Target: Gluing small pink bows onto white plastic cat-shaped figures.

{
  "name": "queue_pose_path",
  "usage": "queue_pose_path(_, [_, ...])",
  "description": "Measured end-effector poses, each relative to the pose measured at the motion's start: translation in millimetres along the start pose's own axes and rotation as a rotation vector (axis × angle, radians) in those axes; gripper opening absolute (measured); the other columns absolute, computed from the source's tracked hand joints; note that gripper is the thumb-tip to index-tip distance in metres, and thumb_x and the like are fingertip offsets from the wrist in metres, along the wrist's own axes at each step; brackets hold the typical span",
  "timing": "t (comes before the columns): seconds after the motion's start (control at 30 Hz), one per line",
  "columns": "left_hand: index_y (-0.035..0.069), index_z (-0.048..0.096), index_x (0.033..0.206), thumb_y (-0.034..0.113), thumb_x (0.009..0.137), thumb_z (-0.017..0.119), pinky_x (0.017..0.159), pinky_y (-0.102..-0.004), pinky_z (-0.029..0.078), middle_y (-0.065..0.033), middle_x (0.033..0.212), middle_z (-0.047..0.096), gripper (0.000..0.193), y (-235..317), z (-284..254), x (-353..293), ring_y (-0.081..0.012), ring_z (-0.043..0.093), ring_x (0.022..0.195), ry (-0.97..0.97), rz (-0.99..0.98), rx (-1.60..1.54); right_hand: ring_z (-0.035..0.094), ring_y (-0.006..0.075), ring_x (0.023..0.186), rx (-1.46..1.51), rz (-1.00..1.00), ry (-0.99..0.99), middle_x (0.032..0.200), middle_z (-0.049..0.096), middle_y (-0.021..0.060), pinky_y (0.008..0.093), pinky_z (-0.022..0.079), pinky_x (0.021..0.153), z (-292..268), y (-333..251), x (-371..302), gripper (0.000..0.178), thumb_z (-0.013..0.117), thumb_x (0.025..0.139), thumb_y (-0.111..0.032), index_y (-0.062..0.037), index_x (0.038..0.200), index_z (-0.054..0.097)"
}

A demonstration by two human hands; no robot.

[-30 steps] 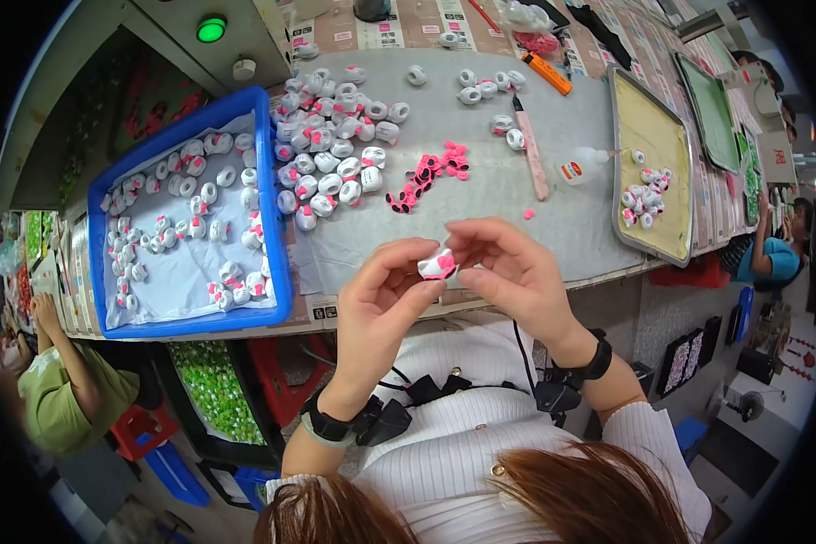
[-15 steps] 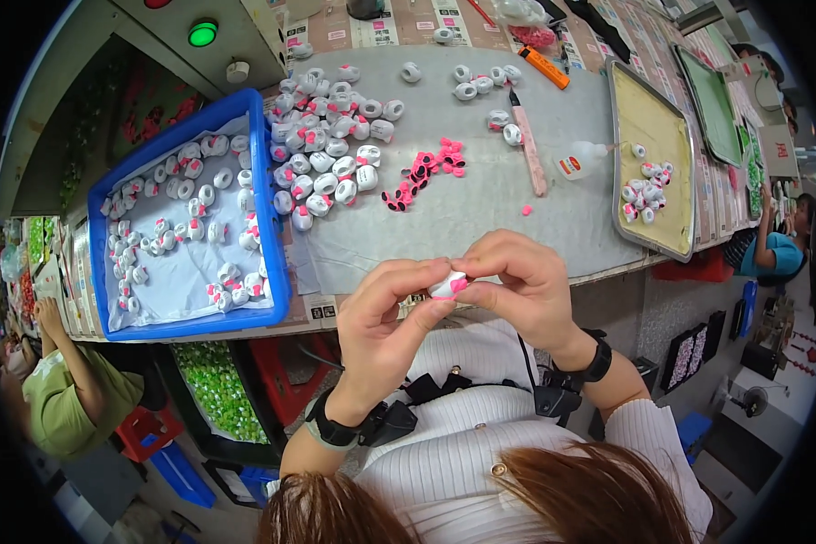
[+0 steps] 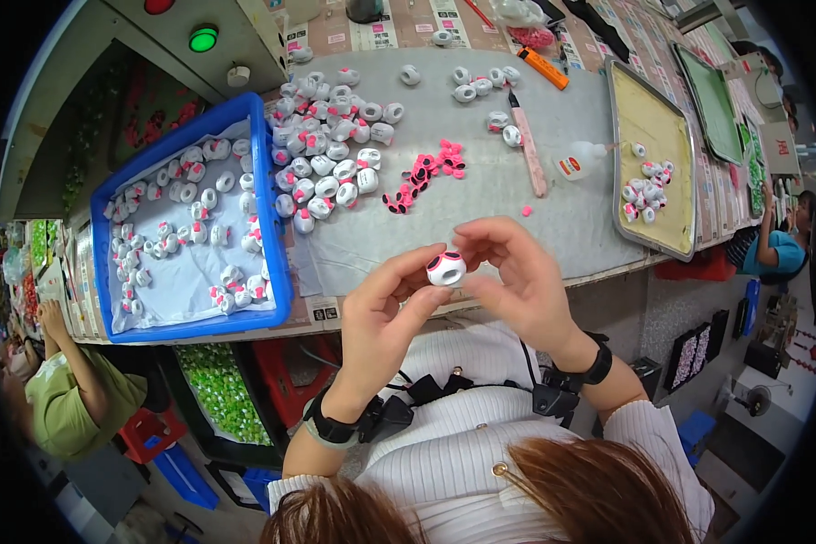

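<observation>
White piece [image 3: 444, 267] in left hand [image 3: 379, 313] near table edge [image 3: 323, 317], blue tray [image 3: 199, 326] apart

The grey sheet [image 3: 480, 204] is brightly lit — straight edges bow toward blackened corners.

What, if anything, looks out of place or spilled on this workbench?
One small pink piece lies alone on the grey sheet, apart from the cluster of pink-and-black pieces, so it looks stray. No spill is evident.
</observation>
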State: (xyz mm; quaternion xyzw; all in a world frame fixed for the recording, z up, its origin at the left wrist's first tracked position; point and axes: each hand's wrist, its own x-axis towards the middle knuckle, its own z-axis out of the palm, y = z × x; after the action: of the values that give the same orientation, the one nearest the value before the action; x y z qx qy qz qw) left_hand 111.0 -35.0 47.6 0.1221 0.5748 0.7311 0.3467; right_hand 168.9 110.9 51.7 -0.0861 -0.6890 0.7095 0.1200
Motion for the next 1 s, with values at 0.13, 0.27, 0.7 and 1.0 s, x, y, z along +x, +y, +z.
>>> queue_pose_path(0.13, [-0.005,0.049,0.106,-0.004,0.078,0.053,0.077,-0.0255,0.045,-0.0099,0.097,0.054,0.029,0,1,0,-0.0149,0.055,0.088,-0.02,0.007,-0.087,0.054,0.0184,0.076,-0.319,-0.202,-0.038,0.089,0.056,0.0095,0.0266,0.045,0.068,2,-7,1,0.026,0.06,0.07,0.0,-0.0012,0.095,0.054])
queue_pose_path(0.27, [-0.005,0.048,0.105,-0.004,0.079,0.051,0.078,-0.0274,0.046,-0.0111,0.097,0.055,0.026,-4,2,-2,-0.016,0.055,0.089,-0.005,0.077,-0.135,0.056,0.022,0.075,-0.373,-0.264,-0.056,0.085,0.057,0.0108,0.0285,0.046,0.065,-2,-4,1,0.024,0.061,0.067,0.002,-0.001,0.089,0.055])
queue_pose_path(0.7, [0.005,0.043,0.114,0.004,0.074,0.057,0.068,-0.0292,0.043,-0.0124,0.104,0.047,0.042,-5,-20,40,-0.0196,0.05,0.083,0.248,0.234,0.886,0.053,0.0141,0.065,-0.672,-0.202,0.601,0.078,0.058,0.0072,0.0246,0.042,0.062,-90,8,-5,0.02,0.064,0.067,-0.003,-0.0014,0.086,0.056])
queue_pose_path(1.0, [0.005,0.048,0.105,0.001,0.074,0.055,0.061,-0.0326,0.043,-0.0118,0.097,0.048,0.032,-4,-39,51,-0.0215,0.053,0.067,0.269,0.083,1.208,0.053,0.0252,0.075,-1.354,-0.036,0.814,0.082,0.056,0.0115,0.0331,0.042,0.067,-208,30,-24,0.025,0.062,0.068,-0.008,0.0009,0.09,0.056])
